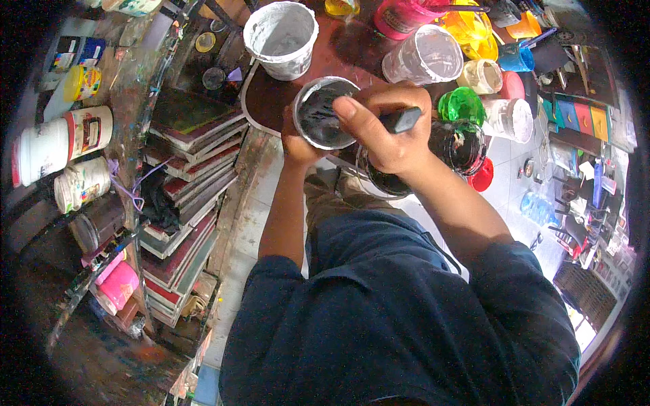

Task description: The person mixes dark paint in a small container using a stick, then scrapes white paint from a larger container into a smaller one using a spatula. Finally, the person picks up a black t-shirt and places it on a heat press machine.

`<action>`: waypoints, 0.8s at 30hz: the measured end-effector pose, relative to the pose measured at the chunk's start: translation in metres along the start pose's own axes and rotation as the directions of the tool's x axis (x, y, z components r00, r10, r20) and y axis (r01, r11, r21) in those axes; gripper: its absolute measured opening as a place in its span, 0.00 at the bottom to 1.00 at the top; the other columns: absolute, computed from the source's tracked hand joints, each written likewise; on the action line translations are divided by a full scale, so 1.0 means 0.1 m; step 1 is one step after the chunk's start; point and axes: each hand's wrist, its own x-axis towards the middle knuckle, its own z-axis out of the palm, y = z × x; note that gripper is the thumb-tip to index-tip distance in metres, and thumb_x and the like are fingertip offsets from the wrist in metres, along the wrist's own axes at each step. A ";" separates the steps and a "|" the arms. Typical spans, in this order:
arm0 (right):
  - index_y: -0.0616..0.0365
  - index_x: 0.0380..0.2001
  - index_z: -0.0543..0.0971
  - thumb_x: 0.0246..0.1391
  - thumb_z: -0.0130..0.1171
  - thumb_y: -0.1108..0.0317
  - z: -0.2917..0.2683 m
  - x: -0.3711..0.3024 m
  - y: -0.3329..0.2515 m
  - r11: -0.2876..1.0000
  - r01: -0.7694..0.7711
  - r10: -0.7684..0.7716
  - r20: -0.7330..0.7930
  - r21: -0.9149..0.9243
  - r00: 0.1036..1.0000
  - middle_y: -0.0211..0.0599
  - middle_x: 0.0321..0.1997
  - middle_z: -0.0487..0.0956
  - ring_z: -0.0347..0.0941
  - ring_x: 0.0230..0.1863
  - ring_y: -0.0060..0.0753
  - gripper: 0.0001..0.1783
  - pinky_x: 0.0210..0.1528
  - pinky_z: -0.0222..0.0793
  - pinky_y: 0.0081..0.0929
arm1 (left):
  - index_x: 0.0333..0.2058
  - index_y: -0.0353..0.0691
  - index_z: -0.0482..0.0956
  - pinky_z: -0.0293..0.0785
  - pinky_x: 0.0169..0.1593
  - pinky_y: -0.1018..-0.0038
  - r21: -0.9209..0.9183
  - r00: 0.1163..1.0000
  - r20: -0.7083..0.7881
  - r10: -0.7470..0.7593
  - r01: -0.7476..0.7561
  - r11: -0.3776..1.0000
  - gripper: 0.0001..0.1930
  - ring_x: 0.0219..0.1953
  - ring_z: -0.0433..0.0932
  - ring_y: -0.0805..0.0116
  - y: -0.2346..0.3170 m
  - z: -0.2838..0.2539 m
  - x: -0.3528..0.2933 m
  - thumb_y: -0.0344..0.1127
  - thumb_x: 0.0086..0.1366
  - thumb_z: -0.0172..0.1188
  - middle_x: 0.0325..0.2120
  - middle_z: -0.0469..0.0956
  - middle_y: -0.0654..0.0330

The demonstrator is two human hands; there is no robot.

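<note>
Nearest, the person's dark blue sleeves rise toward the work. The right hand (386,132) has its grip clenched around a dark-handled tool (401,120) whose tip dips into a small round cup smeared with black paint (323,111). The left hand (296,145) grasps that cup from below, holding it above a black bucket (433,159). Left stands a stack of red-edged boards (193,183). Farther off, on the round brown desk (271,95), sit a white paint-caked tub (281,37) and a clear plastic cup (423,55).
</note>
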 end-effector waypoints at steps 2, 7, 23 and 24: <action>0.58 0.04 0.70 0.44 0.63 0.69 -0.05 0.02 -0.02 0.999 0.019 -0.017 0.048 -0.029 0.999 0.26 0.06 0.68 0.61 0.09 0.14 0.20 0.12 0.54 0.16 | 0.56 0.46 0.62 0.61 0.55 0.52 -0.190 0.990 0.019 -0.139 0.140 0.972 0.41 0.53 0.67 0.53 0.05 0.02 0.01 0.71 0.53 0.42 0.52 0.66 0.53; 0.58 0.06 0.73 0.41 0.65 0.69 -0.04 0.27 -0.17 0.998 -0.066 0.066 -0.035 -0.007 0.997 0.25 0.07 0.69 0.63 0.09 0.12 0.16 0.12 0.55 0.15 | 0.53 0.43 0.63 0.60 0.56 0.58 0.325 0.993 -0.114 0.024 0.014 0.946 0.32 0.52 0.67 0.61 -0.20 -0.08 0.07 0.59 0.56 0.48 0.52 0.66 0.58; 0.62 0.19 0.75 0.44 0.58 0.73 -0.12 0.01 0.10 0.984 0.094 -0.079 0.106 -0.154 0.991 0.33 0.09 0.70 0.67 0.12 0.23 0.06 0.16 0.61 0.22 | 0.48 0.40 0.69 0.67 0.52 0.65 -0.600 0.971 -0.068 -0.229 0.143 0.787 0.23 0.49 0.71 0.66 -0.08 -0.03 0.02 0.44 0.56 0.57 0.48 0.71 0.56; 0.64 0.23 0.77 0.44 0.58 0.72 -0.17 -0.02 0.05 0.979 0.022 -0.003 0.095 -0.205 0.996 0.33 0.10 0.71 0.68 0.13 0.22 0.05 0.15 0.61 0.22 | 0.49 0.40 0.68 0.66 0.53 0.65 -0.274 0.990 -0.087 -0.111 0.084 0.958 0.22 0.49 0.70 0.66 -0.13 -0.07 -0.03 0.45 0.58 0.52 0.48 0.70 0.56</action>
